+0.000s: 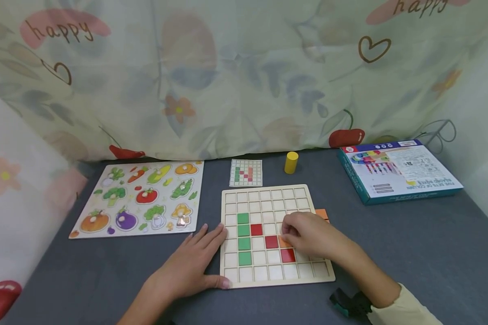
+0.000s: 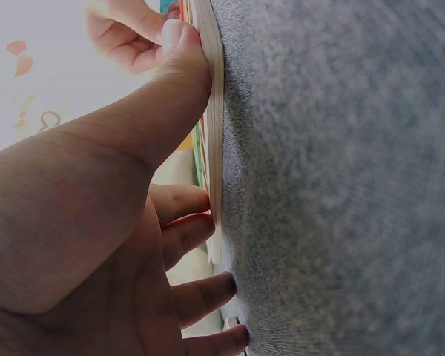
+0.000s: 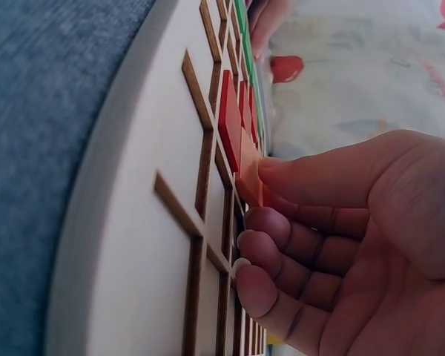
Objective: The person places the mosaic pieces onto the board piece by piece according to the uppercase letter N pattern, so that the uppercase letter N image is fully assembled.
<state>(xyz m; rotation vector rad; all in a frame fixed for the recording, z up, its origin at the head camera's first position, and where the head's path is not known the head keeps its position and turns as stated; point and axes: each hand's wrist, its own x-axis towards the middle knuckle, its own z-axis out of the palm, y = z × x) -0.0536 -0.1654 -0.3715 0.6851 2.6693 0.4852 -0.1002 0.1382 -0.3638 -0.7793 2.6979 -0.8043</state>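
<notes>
A wooden grid board [image 1: 276, 272] lies flat on the dark cloth in the head view. Green tiles [image 1: 244, 244] form a column in it, and red tiles [image 1: 271, 242] step diagonally down to the right. My right hand [image 1: 313, 234] pinches an orange tile [image 3: 250, 169] over a square beside the middle red tile; the right wrist view shows the thumb against it, and the other fingers curl near the board. Straight fingers of my left hand [image 1: 195, 266] touch the board's left edge, while its thumb rests on the lower left corner.
Beyond the board lie a small pattern card [image 1: 246, 173] and an upright yellow cylinder [image 1: 291, 162]. More orange tiles [image 1: 321, 213] sit at its right edge. A vegetable puzzle [image 1: 146, 196] is at left, a game box [image 1: 402, 171] at right, a black strap [image 1: 351, 303] near the right forearm.
</notes>
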